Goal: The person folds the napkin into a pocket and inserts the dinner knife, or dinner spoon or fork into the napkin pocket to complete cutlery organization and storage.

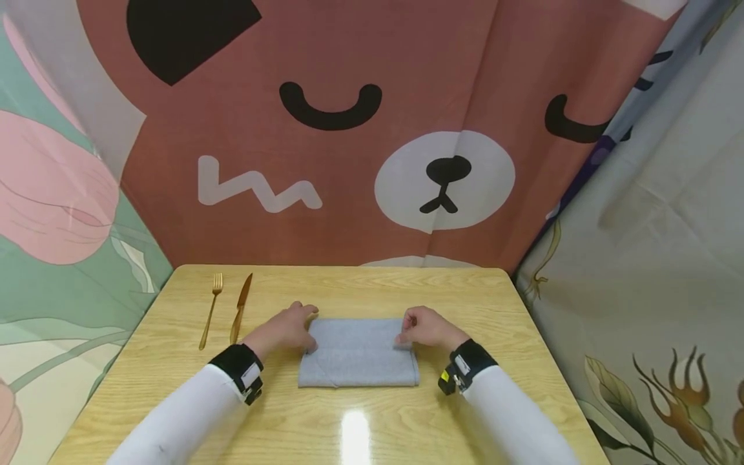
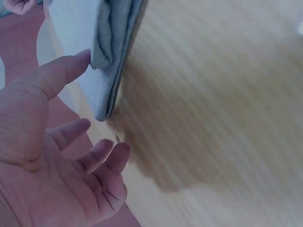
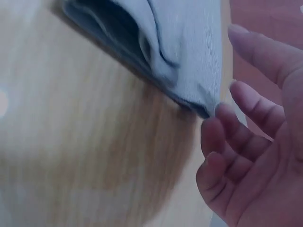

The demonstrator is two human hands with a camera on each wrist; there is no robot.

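A grey-blue cloth napkin (image 1: 357,355), folded into a flat rectangle, lies on the wooden table in front of me. My left hand (image 1: 285,332) is at its left edge, fingers spread; in the left wrist view the thumb (image 2: 75,66) touches the end of the upper fold. On the opposite side, my right hand (image 1: 430,328) is at the right edge. The right wrist view shows its fingers (image 3: 226,116) loosely bent beside the far corner of the napkin (image 3: 199,52), the thumb held apart from them. Layered folds show at both ends of the cloth.
A gold fork (image 1: 212,310) and a gold knife (image 1: 241,307) lie on the left of the table (image 1: 360,294). Behind the table hangs a brown curtain (image 1: 349,232) with a bear print. Patterned curtains stand on the left and right.
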